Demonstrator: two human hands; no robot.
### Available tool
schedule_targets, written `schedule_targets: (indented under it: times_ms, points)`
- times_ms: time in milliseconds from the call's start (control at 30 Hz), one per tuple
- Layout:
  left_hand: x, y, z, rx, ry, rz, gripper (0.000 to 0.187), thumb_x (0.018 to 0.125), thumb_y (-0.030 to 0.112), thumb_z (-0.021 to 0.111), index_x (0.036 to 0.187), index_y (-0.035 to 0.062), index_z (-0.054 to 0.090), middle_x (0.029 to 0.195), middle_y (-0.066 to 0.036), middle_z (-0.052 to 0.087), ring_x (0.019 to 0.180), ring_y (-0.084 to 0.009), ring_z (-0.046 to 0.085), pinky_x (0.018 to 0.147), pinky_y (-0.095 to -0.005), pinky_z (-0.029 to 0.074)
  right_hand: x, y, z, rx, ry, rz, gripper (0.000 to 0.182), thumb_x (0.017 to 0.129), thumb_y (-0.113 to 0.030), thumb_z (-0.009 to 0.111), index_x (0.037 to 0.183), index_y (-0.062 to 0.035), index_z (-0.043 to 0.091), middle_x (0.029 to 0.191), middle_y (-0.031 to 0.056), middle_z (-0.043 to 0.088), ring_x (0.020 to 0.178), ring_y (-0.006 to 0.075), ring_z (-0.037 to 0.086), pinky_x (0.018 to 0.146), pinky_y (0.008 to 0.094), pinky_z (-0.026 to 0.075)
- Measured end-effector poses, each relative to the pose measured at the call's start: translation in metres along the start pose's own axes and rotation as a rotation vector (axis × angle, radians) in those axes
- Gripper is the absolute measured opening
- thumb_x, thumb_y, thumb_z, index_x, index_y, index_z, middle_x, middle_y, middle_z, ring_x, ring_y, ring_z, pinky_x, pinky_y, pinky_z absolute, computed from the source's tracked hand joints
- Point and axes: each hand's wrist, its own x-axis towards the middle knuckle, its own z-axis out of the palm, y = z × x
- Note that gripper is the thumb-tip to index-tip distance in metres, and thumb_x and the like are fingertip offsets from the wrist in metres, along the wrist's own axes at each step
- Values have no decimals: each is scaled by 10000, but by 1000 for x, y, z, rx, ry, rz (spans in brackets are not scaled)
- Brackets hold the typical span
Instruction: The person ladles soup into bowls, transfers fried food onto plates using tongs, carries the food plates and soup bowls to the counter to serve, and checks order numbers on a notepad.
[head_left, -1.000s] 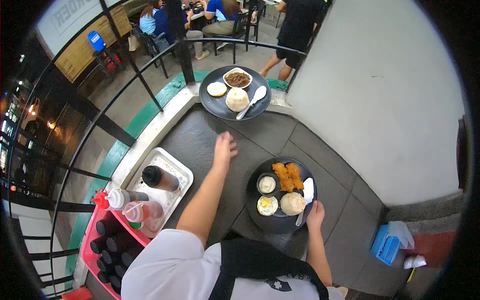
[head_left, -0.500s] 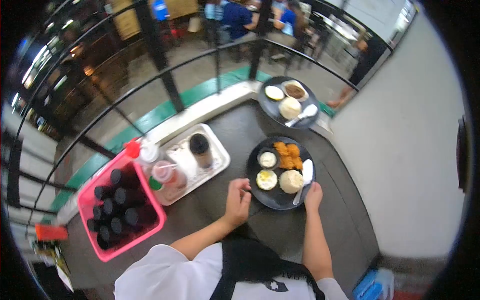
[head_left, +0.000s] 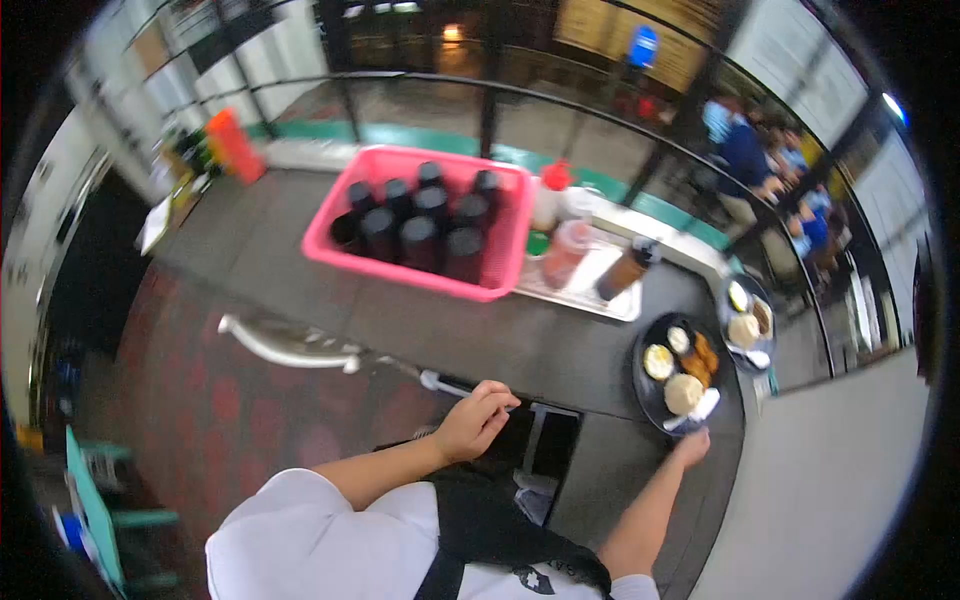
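My right hand pinches the near rim of a black plate on the counter. On that plate are a mound of rice, brown fried pieces, an egg, a small cup of white sauce, and a spoon with a white covering over its bowl. My left hand hovers by the counter's front edge, over a dark opening. Its fingers are loosely bent, the thumb stands apart, and I see nothing held.
A pink basket holds several dark-capped bottles. Beside it a white tray carries sauce bottles. Behind the held plate sits a second plate of food. Black railings line the counter's back. A white handle-like bar shows at front left.
The view has swung left, shifting basket, tray and plates rightward in it. My left hand has moved away from the plate; my right hand stays on its rim.
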Motion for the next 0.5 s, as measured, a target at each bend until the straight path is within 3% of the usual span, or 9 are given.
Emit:
schedule_targets:
  times_ms: [33, 67, 167, 267, 333, 367, 400, 467, 500]
  points:
    - [-20, 3, -5, 38, 61, -18, 177, 894, 41, 516, 1063, 35, 569, 1061, -138, 509, 833, -269, 566, 748, -334, 475, 1, -19, -17, 74, -128, 250, 425, 944, -335, 478, 1086, 35, 631, 1080, 243, 635, 987, 348, 624, 886, 424, 481]
    - [-47, 3, -17, 74, 107, -28, 161, 896, 37, 519, 1046, 37, 575, 1059, -136, 511, 839, -261, 569, 750, -327, 473, 0, 3, -23, -191, 25, -33, 457, 953, -373, 469, 1085, 34, 630, 1053, 253, 639, 982, 346, 626, 879, 419, 486]
    - [-125, 5, -60, 141, 141, -146, 118, 904, 89, 515, 953, 15, 594, 1056, -146, 526, 932, -317, 562, 809, -365, 462, -73, -21, -66, -132, 297, -79, 388, 985, -276, 441, 1032, 68, 614, 1045, 256, 634, 967, 390, 612, 852, 430, 487]
    - [-199, -8, -95, 222, 82, -305, 202, 918, 188, 542, 868, 2, 602, 1022, -141, 548, 953, -317, 556, 830, -377, 450, -147, -26, -62, -31, 124, -415, 323, 995, -211, 421, 984, 66, 586, 986, 232, 620, 923, 390, 592, 841, 433, 469]
    - [-236, -13, -118, 193, 22, -455, 228, 915, 225, 561, 883, 5, 614, 1028, -133, 560, 970, -308, 556, 840, -377, 448, -233, -71, -49, 190, -220, -833, 267, 1000, -178, 399, 970, 41, 549, 940, 181, 584, 896, 333, 561, 842, 400, 447]
    - [-252, -18, -129, 172, -11, -519, 242, 914, 243, 571, 891, 7, 620, 1031, -129, 565, 979, -303, 556, 845, -378, 446, -300, -115, -61, 254, -513, -762, 247, 1008, -177, 399, 1021, 6, 563, 1011, 140, 574, 973, 263, 534, 906, 379, 420]
    - [-270, -26, -135, 101, -39, -527, 247, 923, 257, 569, 942, 15, 616, 1055, -130, 566, 1001, -297, 554, 864, -376, 444, -355, -133, -63, 412, -763, -858, 165, 960, -118, 453, 1016, 0, 554, 1024, 141, 563, 977, 262, 534, 901, 372, 421]
    - [-312, -52, -153, -45, -107, -531, 277, 940, 284, 563, 1045, 31, 608, 1103, -132, 566, 1044, -287, 550, 903, -372, 439, -463, -161, -93, 214, -1383, -963, 301, 766, -43, 612, 1066, -39, 590, 1055, 123, 586, 979, 273, 552, 851, 355, 444]
    - [-330, -63, -161, -160, -213, -602, 437, 964, 359, 515, 1279, 56, 520, 1296, -150, 509, 1230, -281, 460, 1040, -368, 350, -504, -141, -82, 139, -1677, -1037, 310, 744, -51, 653, 1052, -43, 619, 1072, 131, 618, 1015, 296, 570, 865, 367, 454]
